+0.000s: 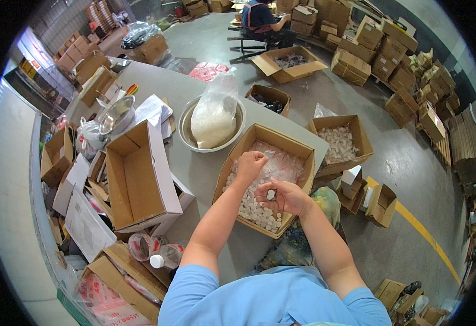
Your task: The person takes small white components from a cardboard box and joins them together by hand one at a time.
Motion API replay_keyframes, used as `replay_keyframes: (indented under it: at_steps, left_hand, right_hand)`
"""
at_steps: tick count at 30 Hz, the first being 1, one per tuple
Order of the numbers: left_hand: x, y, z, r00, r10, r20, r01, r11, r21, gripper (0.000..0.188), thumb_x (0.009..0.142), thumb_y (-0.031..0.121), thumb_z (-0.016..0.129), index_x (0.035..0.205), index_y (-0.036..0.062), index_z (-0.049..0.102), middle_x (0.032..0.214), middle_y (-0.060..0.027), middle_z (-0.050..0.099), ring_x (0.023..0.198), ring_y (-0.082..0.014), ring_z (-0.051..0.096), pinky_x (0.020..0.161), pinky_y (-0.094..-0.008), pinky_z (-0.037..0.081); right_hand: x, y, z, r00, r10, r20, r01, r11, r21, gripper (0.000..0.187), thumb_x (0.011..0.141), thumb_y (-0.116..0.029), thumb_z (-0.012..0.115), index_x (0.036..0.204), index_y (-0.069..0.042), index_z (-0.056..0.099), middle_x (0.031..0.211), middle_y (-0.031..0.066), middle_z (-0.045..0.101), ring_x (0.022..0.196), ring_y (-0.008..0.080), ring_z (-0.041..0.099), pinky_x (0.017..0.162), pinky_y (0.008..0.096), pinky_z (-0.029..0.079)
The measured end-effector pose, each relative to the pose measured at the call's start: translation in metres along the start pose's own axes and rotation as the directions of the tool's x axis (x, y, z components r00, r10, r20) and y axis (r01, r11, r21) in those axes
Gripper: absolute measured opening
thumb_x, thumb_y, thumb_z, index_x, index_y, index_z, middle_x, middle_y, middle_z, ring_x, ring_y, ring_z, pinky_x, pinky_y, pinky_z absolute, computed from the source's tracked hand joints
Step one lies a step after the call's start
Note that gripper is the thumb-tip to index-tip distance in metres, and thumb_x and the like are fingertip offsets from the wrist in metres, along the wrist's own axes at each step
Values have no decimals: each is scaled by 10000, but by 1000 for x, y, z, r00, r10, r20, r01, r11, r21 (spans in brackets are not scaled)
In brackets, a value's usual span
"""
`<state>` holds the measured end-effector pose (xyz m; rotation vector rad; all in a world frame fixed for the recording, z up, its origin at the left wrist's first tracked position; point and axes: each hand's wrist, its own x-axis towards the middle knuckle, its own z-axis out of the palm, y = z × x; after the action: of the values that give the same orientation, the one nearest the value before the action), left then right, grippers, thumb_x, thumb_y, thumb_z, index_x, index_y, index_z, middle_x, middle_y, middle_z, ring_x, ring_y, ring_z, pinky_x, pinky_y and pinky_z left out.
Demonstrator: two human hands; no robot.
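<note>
The left hand (252,164) is over the open cardboard box (281,133), which stands near the corner of the grey desk (204,173). Its fingers are bent and close together, so this grip is narrow; I cannot tell whether something small is between the fingertips. The right hand (288,198) is also above this box, on the near right side, with the palm turned upward. Its grip is holding a small white round piece (271,194) at the fingers.

Inside the box, many white round pieces (260,215) lie in the near and left part, and clear plastic pieces (285,163) lie in the far part, partly behind the left hand. To the left of the box, farther away, there is a metal bowl (185,126) with a plastic bag (214,127) of whitish content in it. More to the left stands a white-sided carton (135,168), and nearer to the person lies a clear bottle (169,255) with a white cap
</note>
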<state>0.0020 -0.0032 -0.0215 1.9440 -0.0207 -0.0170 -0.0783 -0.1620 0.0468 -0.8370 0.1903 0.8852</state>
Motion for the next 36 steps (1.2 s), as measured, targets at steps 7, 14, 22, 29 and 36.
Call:
replay_keyframes:
  at_steps: [7,14,22,29,36]
  left_hand:
    - [-3,11,5,937,79,341,-7,979,-206,185,833,166,674,885,-11,665,702,16,600,625,-54,501,543,-217,406]
    - [-4,15,3,906,92,414,81,920,-383,159,863,144,636,926,-2,629,771,7,595,673,-58,510,603,-214,426]
    - [-7,22,3,895,58,443,161,883,-441,152,856,98,635,952,-19,622,813,-14,622,726,-72,560,660,-224,467]
    - [-3,15,1,833,-7,553,202,935,-293,118,844,81,639,877,-33,642,777,-23,638,676,-77,568,590,-238,469]
    - [-7,23,-3,972,55,229,-90,985,146,93,849,69,590,906,4,625,734,-19,604,654,-76,547,564,-237,442]
  right_hand:
    - [21,-5,-42,753,-523,-399,288,807,-516,276,862,-286,628,939,-22,613,801,43,591,713,134,576,622,266,469]
    - [15,-35,-35,774,-538,-333,1,528,-849,314,752,-298,716,863,-11,657,749,76,635,675,141,594,611,303,470]
    - [31,-36,-60,764,-559,-321,95,590,-802,220,794,-218,655,821,0,659,690,82,638,634,148,596,597,321,470]
    - [31,-30,-46,652,-724,-228,19,316,-949,174,784,-191,613,831,-29,657,756,162,646,727,313,626,676,390,484]
    - [26,-37,-50,578,-739,-347,10,431,-902,193,787,-188,596,842,-10,647,771,157,648,751,295,632,683,387,481]
